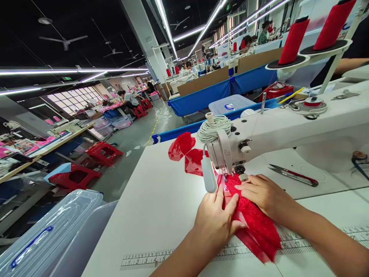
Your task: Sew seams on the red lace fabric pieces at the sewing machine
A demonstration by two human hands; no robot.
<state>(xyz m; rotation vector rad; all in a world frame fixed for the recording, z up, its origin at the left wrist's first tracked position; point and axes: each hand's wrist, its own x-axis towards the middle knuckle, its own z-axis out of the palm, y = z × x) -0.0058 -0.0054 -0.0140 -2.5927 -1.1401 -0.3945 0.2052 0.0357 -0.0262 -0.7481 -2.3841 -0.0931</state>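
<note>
1. The step in hand looks like feeding red lace fabric (255, 219) through the sewing machine (276, 127). Its far end is at the presser foot (225, 177); whether the needle is moving cannot be told.

2. The left hand (211, 217) is partly open, fingers spread, pressing on the cloth's left side near the foot. The right hand (266, 196) has its fingertips on the lace at the other side; whether it also pinches a fold cannot be told.

3. The next move seems to call for light, even guiding by both hands, the layers kept flat and aligned, with fingertips clear of the needle. A bunched or slipping layer could spoil the line.

4. The fabric lies on the machine's side of the tabletop (158, 196), well apart from the left edge. Its long axis runs from the foot towards the near edge, slanting right. The narrower end points to the needle; the wider, loose end crosses the printed ruler (144, 261) near that edge.

5. Beyond the machine head, towards the tabletop's far left corner, lie two sheer red pieces, one rounded (181, 147) and one more angular (194, 162). Thread snips (296, 176) rest right of the right hand, their blades pointing left.
</note>
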